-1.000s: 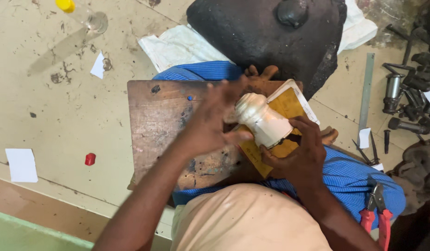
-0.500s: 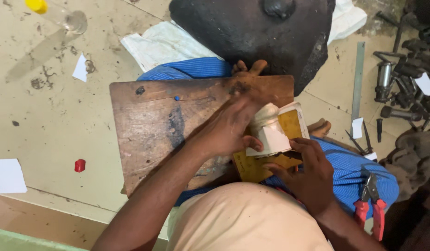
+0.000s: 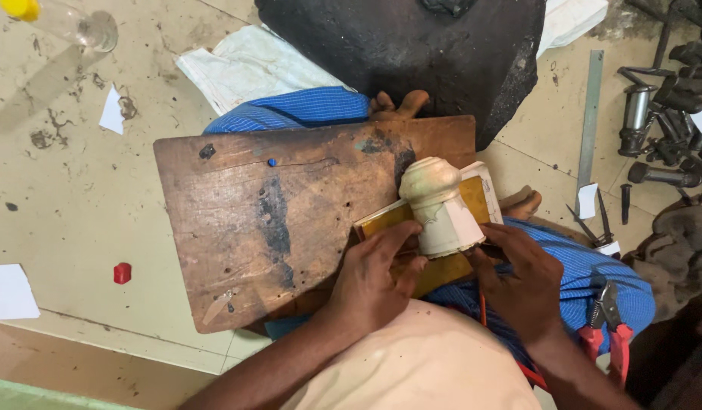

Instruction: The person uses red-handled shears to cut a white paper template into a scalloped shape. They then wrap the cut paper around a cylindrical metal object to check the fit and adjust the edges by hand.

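Observation:
A cream-white fitting (image 3: 440, 205) with a rounded knob top and a wider square base stands on a yellow-brown flat block (image 3: 442, 235) with a pale rim. That block rests on the edge of a worn wooden board (image 3: 275, 220) laid across my lap. My left hand (image 3: 377, 281) grips the near left side of the fitting's base and the block, fingers curled against them. On the right, my right hand (image 3: 522, 277) holds the base's other side with its fingertips.
A large black rounded object (image 3: 412, 53) sits just beyond the board. Metal tools (image 3: 670, 114) and a steel ruler (image 3: 590, 121) lie at the right. Red-handled pliers (image 3: 605, 323) rest by my right leg. A white cloth (image 3: 245, 68), clear bottle (image 3: 70, 23), paper scraps and a small red piece (image 3: 122, 272) lie left.
My left hand came off the top of the white fitting and dropped to its base, uncovering the knob. The fitting now stands more upright on the yellow block.

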